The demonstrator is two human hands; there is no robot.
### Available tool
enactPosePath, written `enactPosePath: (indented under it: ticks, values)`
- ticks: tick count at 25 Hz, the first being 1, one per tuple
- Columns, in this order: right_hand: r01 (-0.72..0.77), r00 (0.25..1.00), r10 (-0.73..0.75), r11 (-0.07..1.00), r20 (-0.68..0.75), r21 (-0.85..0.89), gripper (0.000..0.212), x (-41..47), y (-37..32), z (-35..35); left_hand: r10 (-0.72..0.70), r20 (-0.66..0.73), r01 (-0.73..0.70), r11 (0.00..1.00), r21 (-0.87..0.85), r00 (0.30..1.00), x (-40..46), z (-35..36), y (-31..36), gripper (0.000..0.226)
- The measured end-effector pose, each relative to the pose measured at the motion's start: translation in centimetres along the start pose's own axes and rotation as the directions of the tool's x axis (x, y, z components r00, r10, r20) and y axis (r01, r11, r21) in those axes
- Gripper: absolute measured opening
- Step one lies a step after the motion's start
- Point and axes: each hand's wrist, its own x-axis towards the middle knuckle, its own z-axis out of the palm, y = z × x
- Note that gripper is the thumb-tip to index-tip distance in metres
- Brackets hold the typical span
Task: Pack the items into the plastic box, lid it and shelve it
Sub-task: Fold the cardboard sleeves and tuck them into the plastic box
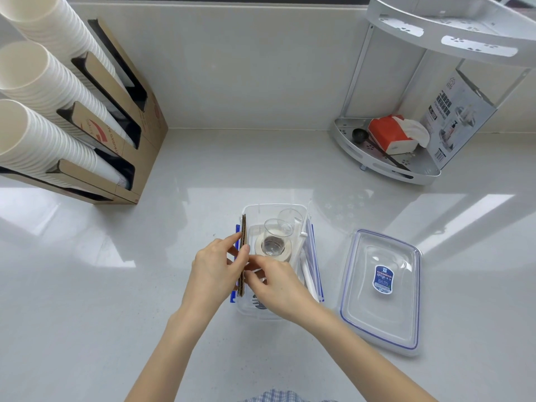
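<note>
A clear plastic box point(301, 208) with blue clips stands on the counter in front of me. Inside it I see a small clear cup point(275, 237) standing on a roll of pale tape point(285, 252), and white plastic utensils point(307, 268) along the right wall. A flat brown cardboard piece point(243, 227) stands on edge along the box's left wall. My left hand point(214, 268) pinches it from the left and my right hand point(278, 285) grips it from inside the box. The clear lid point(380, 314) with a blue seal and label lies to the right of the box.
A cardboard dispenser point(127, 117) holding stacks of white paper cups point(43, 82) stands at the back left. A white two-tier corner shelf point(385, 166) at the back right holds a red tissue pack point(388, 134), a black scoop and a printed carton point(461, 111).
</note>
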Motion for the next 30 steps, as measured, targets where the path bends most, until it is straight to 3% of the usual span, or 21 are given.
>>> enactPosePath:
  ticks: [8,12,16,23,27,30]
  values:
    - [-0.087,0.993,0.089,0.996,0.072,-0.028,0.03,0.3,0.5,-0.3,-0.022,0.091,0.014,0.995,0.095,0.996,0.8,1.3,-0.9,0.039]
    - [-0.084,0.996,0.085,0.996,-0.017,0.035,0.037,0.5,0.6,0.1,-0.073,0.104,0.076,0.997,-0.02,0.992,0.7,1.1,-1.7,0.038]
    - [-0.103,0.995,0.103,0.994,0.011,0.03,0.049,0.6,0.7,0.2,-0.111,0.124,0.129,0.979,-0.156,0.986,0.4,1.1,-2.6,0.027]
    - [-0.088,0.996,0.089,0.986,0.0,-0.143,0.04,0.9,1.7,0.8,-0.164,0.069,0.172,0.977,-0.128,0.984,0.1,2.6,-3.6,0.025]
    - [-0.065,0.988,0.057,0.996,-0.143,-0.056,0.023,0.9,1.7,-0.7,-0.099,0.033,0.098,0.994,0.04,0.995,0.2,2.4,-3.4,0.027]
    - [-0.028,0.942,0.039,0.999,-0.334,0.04,0.01,0.9,1.3,-2.9,0.073,-0.02,-0.07,0.991,0.116,0.997,0.1,2.2,-2.9,0.022]
